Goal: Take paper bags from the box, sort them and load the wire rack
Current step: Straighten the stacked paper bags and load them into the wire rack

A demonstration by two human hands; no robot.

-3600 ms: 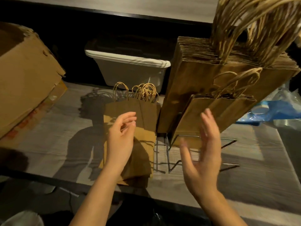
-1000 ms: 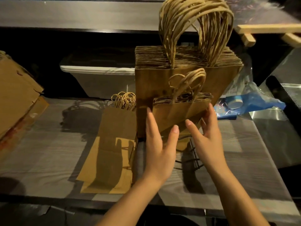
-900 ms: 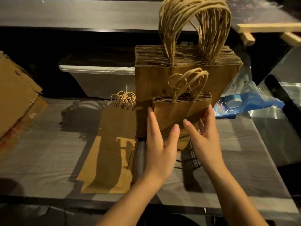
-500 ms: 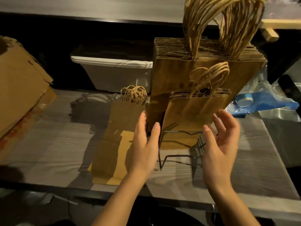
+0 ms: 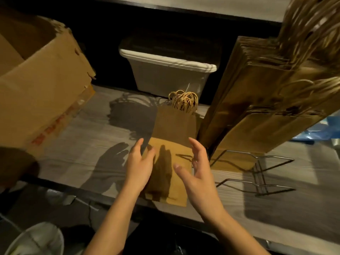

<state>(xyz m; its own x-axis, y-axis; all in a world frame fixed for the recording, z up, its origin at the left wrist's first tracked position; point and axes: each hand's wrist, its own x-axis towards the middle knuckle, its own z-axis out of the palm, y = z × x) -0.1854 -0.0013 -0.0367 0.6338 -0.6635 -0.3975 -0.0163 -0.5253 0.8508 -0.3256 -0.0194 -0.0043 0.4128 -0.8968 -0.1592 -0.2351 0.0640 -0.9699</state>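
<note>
Left hand [image 5: 139, 163], right hand [image 5: 197, 173] moved over flat bags [image 5: 170, 162], handles [image 5: 309, 26] blurred

I'm working in dim, warm light; the background goes almost black, while the table [image 5: 79, 137] catches a pale sheen. The left hand [image 5: 138, 162] throws a hard-edged shadow leftward onto that surface, and finger shadows cross the flat bags [image 5: 173, 126] — so the lamp sits above and to my right. The upright bags [image 5: 257, 111] and their handles [image 5: 309, 24] smear with motion blur at the right edge. Wide-angle bending tilts the cardboard box [image 5: 40, 92] — everything looks soft and grainy.
</note>
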